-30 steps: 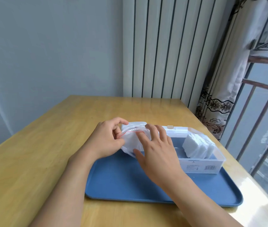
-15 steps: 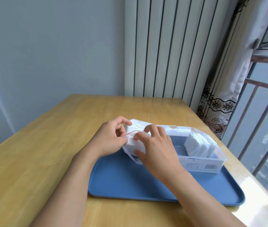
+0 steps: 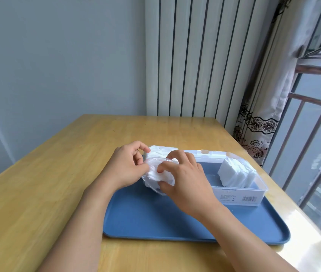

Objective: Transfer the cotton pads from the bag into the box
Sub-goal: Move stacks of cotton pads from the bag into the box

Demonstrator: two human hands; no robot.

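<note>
Pulling more pads from the bag
Both hands, left hand [image 3: 125, 166] and right hand [image 3: 185, 173], are pinching the bag [image 3: 155, 173], now lifted nearer the box [image 3: 240, 195]

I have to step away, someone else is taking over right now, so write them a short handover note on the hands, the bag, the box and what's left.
Left hand grips the bag at its mouth.
Right hand pinches the cotton pads in the bag.
Box sits open on the blue tray, one stack of pads already at its right end.
Left: pull out the bagged pads and set them in the box's free left part.
</note>
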